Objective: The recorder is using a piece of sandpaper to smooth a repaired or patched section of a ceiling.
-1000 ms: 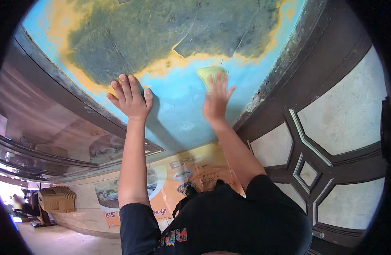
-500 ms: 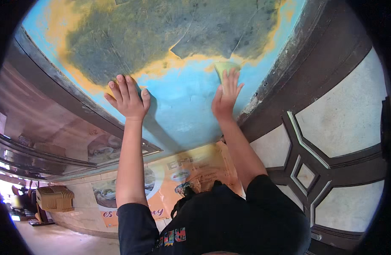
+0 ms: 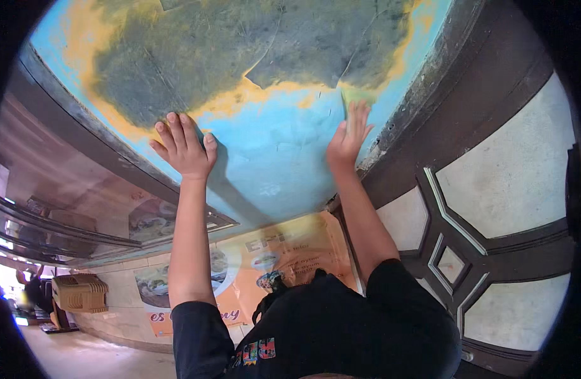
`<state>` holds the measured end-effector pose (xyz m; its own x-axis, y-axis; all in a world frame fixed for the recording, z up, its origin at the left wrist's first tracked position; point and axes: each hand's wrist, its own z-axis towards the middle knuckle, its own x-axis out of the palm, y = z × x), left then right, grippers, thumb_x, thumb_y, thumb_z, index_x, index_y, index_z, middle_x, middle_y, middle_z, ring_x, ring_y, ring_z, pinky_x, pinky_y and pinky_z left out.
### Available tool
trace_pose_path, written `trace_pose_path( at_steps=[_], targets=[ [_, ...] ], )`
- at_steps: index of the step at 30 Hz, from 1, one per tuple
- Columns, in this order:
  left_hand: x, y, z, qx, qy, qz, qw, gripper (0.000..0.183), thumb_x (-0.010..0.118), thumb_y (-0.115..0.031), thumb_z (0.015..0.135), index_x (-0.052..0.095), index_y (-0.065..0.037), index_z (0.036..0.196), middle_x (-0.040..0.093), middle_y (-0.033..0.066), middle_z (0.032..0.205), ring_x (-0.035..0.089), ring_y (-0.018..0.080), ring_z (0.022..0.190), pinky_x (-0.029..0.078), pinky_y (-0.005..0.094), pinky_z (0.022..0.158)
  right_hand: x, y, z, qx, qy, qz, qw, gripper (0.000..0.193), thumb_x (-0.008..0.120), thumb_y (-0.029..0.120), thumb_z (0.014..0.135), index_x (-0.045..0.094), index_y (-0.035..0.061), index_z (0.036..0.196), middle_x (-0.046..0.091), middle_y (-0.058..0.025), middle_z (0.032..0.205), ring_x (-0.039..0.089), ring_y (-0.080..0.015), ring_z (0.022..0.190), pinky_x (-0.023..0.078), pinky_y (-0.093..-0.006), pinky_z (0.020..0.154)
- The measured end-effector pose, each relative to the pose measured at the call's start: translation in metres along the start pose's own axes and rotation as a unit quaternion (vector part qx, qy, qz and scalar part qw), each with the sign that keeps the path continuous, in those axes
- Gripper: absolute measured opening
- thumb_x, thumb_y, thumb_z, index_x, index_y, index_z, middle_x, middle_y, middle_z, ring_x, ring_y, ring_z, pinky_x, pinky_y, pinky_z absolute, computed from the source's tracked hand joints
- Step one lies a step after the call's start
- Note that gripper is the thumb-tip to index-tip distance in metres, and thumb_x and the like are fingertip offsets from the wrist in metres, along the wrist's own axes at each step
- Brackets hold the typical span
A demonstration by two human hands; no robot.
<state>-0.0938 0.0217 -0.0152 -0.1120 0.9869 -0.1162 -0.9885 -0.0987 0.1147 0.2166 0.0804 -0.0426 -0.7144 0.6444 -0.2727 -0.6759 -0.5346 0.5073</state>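
Observation:
In front of me is a light-blue painted surface (image 3: 265,136) with a large dark grey patch (image 3: 208,50), edged in orange-yellow. My left hand (image 3: 185,150) lies flat on the blue paint, fingers spread, its fingertips by the patch's lower edge. Under the fingers of my right hand (image 3: 347,142) is a pale yellow-green sheet, apparently sandpaper (image 3: 355,95), pressed to the surface near the right-hand frame. The hand and sheet are slightly blurred. Part of the sheet is hidden beneath the fingers.
A dark wooden frame (image 3: 429,104) borders the surface on the right, beside a door with pale panels (image 3: 505,170). Dark trim and a glossy pane (image 3: 69,170) run along the left. An orange banner (image 3: 297,246) hangs below; a tan plastic crate (image 3: 81,294) stands at lower left.
My right hand has slid a little to the right with the sheet of sandpaper. The left hand stays against the surface; the whole view has shifted slightly.

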Motion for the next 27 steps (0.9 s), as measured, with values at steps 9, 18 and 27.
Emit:
trace_pose_path(
  at_steps=[9, 18, 27],
  targets=[
    [0.004, -0.003, -0.001, 0.001, 0.001, 0.012, 1.0, 0.062, 0.031, -0.042, 0.095, 0.027, -0.009, 0.148, 0.023, 0.0088, 0.155, 0.017, 0.0326, 0.144, 0.003, 0.0517, 0.115, 0.002, 0.017, 0.001, -0.086, 0.078, 0.002, 0.993, 0.05, 0.042, 0.01, 0.09, 0.041, 0.0067, 0.14, 0.028, -0.0168, 0.152, 0.017, -0.039, 0.142, 0.002, -0.0596, 0.111],
    [0.008, -0.005, -0.001, 0.006, -0.003, 0.01, 1.0, 0.063, 0.03, -0.043, 0.095, 0.028, -0.007, 0.147, 0.023, 0.0094, 0.155, 0.016, 0.0332, 0.144, 0.003, 0.0531, 0.115, 0.002, 0.007, 0.037, -0.027, -0.044, 0.044, 0.998, 0.051, 0.043, 0.011, 0.091, 0.04, 0.0068, 0.141, 0.027, -0.0158, 0.152, 0.016, -0.0387, 0.143, 0.003, -0.0586, 0.111],
    [0.011, -0.008, -0.005, -0.001, 0.01, 0.015, 1.0, 0.062, 0.03, -0.043, 0.096, 0.029, -0.007, 0.146, 0.024, 0.011, 0.154, 0.017, 0.0349, 0.143, 0.003, 0.0535, 0.115, -0.008, -0.032, 0.021, 0.001, -0.009, 0.006, 1.0, 0.051, 0.042, 0.012, 0.092, 0.038, 0.005, 0.142, 0.027, -0.0164, 0.152, 0.016, -0.0378, 0.143, 0.004, -0.0586, 0.111]
  ],
)
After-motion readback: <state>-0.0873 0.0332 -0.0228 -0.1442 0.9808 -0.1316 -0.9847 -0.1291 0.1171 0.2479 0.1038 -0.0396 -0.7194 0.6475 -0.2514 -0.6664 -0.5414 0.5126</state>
